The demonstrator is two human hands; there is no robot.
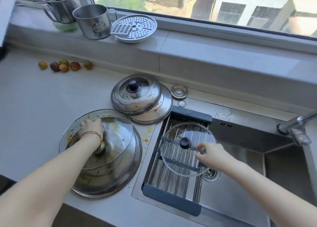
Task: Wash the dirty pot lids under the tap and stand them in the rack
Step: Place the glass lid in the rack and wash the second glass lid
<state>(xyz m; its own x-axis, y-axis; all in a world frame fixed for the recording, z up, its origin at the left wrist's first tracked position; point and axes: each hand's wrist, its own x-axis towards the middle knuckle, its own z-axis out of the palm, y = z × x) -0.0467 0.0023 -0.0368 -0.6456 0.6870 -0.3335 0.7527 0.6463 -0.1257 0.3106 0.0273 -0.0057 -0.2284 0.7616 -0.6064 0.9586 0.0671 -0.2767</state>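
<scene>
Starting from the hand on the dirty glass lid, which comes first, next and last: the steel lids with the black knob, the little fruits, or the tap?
From the left hand:
1. Steel lids, stacked just behind it, to the right.
2. Little fruits, by the wall at the back left.
3. Tap, far right, across the sink.

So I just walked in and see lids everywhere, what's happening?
A person is washing pot lids. The left hand reaches onto a dirty glass lid stacked on the counter. The right hand is at the rim of a clean-looking glass lid on the rack over the sink. Two stained steel lids wait behind.
</scene>
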